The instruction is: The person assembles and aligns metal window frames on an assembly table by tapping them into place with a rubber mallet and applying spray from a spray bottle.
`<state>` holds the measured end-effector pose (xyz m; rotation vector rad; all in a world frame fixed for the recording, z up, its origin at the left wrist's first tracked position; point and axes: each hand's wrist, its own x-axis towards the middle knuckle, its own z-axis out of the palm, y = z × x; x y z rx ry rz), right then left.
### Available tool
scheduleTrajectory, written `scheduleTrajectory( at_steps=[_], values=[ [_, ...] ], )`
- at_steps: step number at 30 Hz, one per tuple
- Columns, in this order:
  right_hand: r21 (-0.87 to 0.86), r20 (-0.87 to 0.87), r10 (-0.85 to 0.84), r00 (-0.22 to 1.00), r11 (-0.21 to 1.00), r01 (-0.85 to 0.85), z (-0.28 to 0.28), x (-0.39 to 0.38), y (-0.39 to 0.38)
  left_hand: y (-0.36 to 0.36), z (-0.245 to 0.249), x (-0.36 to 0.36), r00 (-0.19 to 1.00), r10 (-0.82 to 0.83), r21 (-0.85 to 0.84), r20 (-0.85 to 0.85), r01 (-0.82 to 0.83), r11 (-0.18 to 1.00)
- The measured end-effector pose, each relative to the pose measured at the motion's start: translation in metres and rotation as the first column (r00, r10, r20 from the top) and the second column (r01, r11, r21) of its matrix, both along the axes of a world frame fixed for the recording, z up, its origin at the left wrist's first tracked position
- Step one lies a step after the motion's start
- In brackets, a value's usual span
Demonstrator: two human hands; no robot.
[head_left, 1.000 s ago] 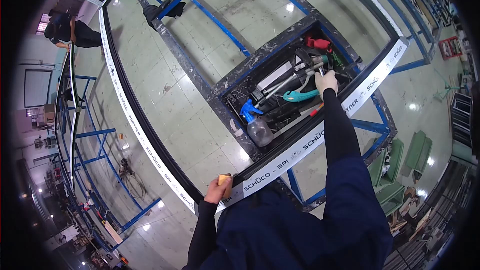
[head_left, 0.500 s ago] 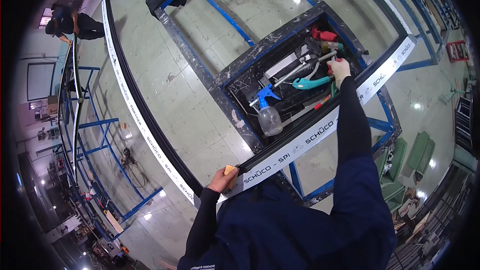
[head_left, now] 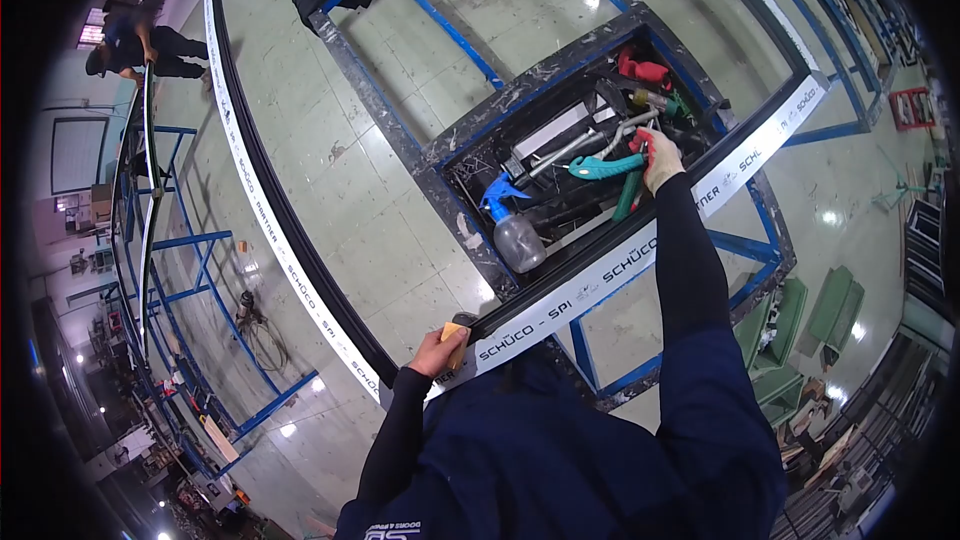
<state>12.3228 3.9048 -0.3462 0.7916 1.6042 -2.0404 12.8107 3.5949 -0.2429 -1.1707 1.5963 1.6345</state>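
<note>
My left hand is closed around a small yellow-orange block at the near left corner of a large dark frame. White printed protective tape runs along that frame. My right hand reaches over the near edge into a black tool tray. Its fingers are pinched around something with red parts, too hidden to name. Right beside them lies a teal-handled tool. A spray bottle with a blue head rests at the tray's left end.
Blue metal trestles support the frame. A red tool sits at the tray's far end. Another person stands at the far left by a second long frame. Green metal stands are at right on the floor.
My right hand has drawn slightly back toward me within the tray, beside the teal-handled tool. My left hand keeps its hold on the block. The view has shifted a little.
</note>
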Motion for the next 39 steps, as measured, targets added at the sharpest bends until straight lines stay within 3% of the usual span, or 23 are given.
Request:
scheduleTrajectory(
  at_steps=[5,7,8,11,12,15,16,19,20,23,25,27,28,31,33,35,39],
  values=[
    [-0.332,-0.068,-0.258,0.964,0.917,0.222,0.011,0.009,-0.002,-0.001,0.000,-0.002,0.998,-0.011,0.015,0.060,0.010,1.000],
    [-0.390,-0.091,-0.316,0.944,0.884,0.258,0.010,0.009,-0.008,-0.004,-0.001,-0.003,0.999,-0.011,0.003,0.044,0.011,1.000],
    [-0.575,-0.153,-0.292,0.944,0.803,0.155,0.000,0.000,0.001,-0.005,-0.004,-0.002,0.999,-0.017,0.007,0.039,0.017,1.000],
    [-0.556,-0.151,-0.292,0.944,0.815,0.163,-0.004,-0.009,0.002,-0.003,-0.004,-0.001,1.000,0.011,0.019,0.022,-0.011,1.000],
    [-0.437,-0.243,-0.278,0.929,0.887,0.152,-0.009,-0.002,0.003,-0.002,-0.003,-0.002,0.999,0.031,0.019,0.011,-0.031,0.999],
    [-0.442,0.230,-0.175,0.957,0.858,0.263,0.048,0.006,-0.009,-0.003,-0.004,0.000,1.000,0.018,0.003,0.001,-0.018,1.000],
    [-0.330,0.232,-0.142,0.962,0.919,0.215,0.083,0.019,-0.028,-0.004,-0.005,0.001,1.000,0.010,-0.002,-0.001,-0.010,1.000],
    [-0.408,0.022,-0.027,0.999,0.912,0.033,0.038,0.022,-0.036,-0.004,-0.007,0.008,0.999,0.039,-0.025,-0.032,-0.040,0.999],
    [-0.366,0.006,-0.114,0.993,0.924,0.108,0.054,0.031,-0.047,-0.004,-0.007,0.009,0.995,0.080,-0.039,-0.066,-0.083,0.996],
    [0.020,-0.025,-0.239,0.971,0.971,0.239,0.066,0.035,-0.082,-0.006,-0.016,0.014,0.973,0.163,-0.024,-0.163,-0.169,0.985],
    [0.144,-0.003,-0.126,0.992,0.982,0.125,0.079,0.033,-0.082,-0.009,-0.018,0.020,0.968,0.184,-0.021,-0.171,-0.190,0.981],
    [0.301,-0.118,0.002,0.993,0.953,0.034,0.029,0.010,-0.063,-0.008,-0.015,0.022,0.964,0.176,-0.036,-0.199,-0.186,0.982],
    [0.329,-0.191,0.055,0.980,0.944,0.011,0.041,0.015,-0.056,-0.009,-0.014,0.022,0.962,0.172,-0.047,-0.213,-0.186,0.981],
    [0.034,-0.133,-0.245,0.960,0.967,0.252,0.116,0.030,-0.045,-0.008,-0.015,0.026,0.942,0.174,-0.044,-0.288,-0.195,0.980],
    [0.199,-0.340,-0.160,0.927,0.951,0.237,0.128,0.028,-0.037,-0.007,-0.008,0.024,0.937,0.190,-0.052,-0.293,-0.214,0.975],
    [0.147,-0.492,-0.210,0.845,0.936,0.319,0.164,0.050,-0.044,-0.007,-0.010,0.024,0.916,0.228,-0.029,-0.329,-0.252,0.967],
    [0.063,-0.581,-0.142,0.801,0.974,0.218,0.244,0.130,-0.063,-0.012,0.012,0.029,0.803,0.472,0.126,-0.363,-0.460,0.879]
  ],
)
